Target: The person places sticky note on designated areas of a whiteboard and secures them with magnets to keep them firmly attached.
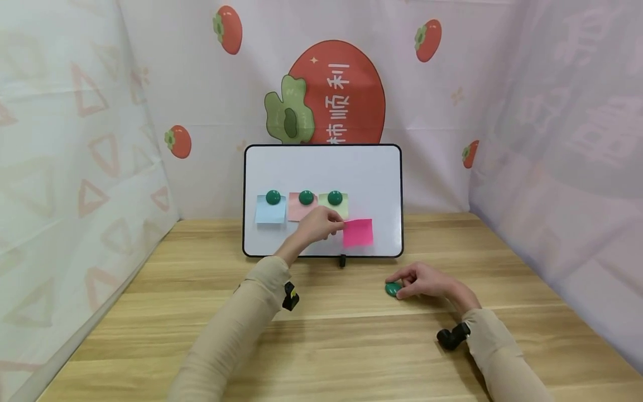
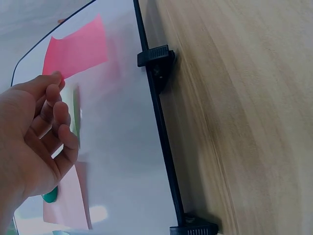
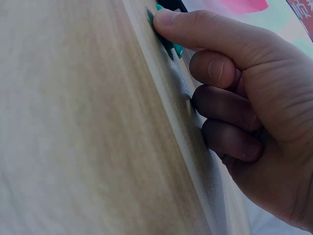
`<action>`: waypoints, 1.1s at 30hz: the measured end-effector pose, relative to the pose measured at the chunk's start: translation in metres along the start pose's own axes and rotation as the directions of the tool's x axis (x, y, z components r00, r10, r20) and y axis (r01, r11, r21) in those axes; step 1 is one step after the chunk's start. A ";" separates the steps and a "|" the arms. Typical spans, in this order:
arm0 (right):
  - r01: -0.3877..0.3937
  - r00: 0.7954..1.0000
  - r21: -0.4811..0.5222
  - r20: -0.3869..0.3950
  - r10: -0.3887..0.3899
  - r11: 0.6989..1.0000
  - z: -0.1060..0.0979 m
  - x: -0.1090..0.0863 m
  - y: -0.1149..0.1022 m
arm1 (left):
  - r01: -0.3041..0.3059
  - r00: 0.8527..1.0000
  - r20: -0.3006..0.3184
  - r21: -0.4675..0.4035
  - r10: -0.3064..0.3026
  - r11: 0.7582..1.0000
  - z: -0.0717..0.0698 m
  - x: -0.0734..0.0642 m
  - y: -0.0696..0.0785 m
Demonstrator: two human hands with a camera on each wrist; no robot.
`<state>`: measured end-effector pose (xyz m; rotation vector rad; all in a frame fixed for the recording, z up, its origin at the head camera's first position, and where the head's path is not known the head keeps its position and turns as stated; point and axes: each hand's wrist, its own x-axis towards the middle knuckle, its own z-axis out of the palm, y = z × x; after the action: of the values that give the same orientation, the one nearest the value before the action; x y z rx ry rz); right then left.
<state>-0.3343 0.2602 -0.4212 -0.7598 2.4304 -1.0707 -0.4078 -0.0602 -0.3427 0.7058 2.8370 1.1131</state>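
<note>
My left hand (image 1: 318,224) pinches a bright pink sticky note (image 1: 358,233) by its upper left corner, in front of the lower right of a whiteboard (image 1: 372,173). In the left wrist view the pink note (image 2: 78,51) casts a pinkish tint on the board. Down on the table, my right hand (image 1: 427,281) pinches a round green magnet (image 1: 392,288) between thumb and fingers; its other fingers curl in the right wrist view. On the board a blue note (image 1: 270,213), a light pink note (image 1: 296,211) and a pale green note (image 1: 342,210) each sit under a green magnet.
The whiteboard stands on the wooden table (image 1: 351,357), held by small black feet (image 1: 342,261) at its lower edge. Behind it hangs a fabric backdrop (image 1: 432,111) with red fruit prints. Fabric walls flank the table left and right.
</note>
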 end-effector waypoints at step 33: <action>-0.020 1.000 0.003 -0.011 0.020 1.000 -0.001 0.000 -0.001 | 0.102 0.994 -0.050 0.078 -0.098 0.992 -0.012 0.056 0.039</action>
<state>-0.3345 0.2604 -0.4199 -0.7292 2.4398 -1.0731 -0.4445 -0.0193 -0.3005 0.5409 2.9336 1.0201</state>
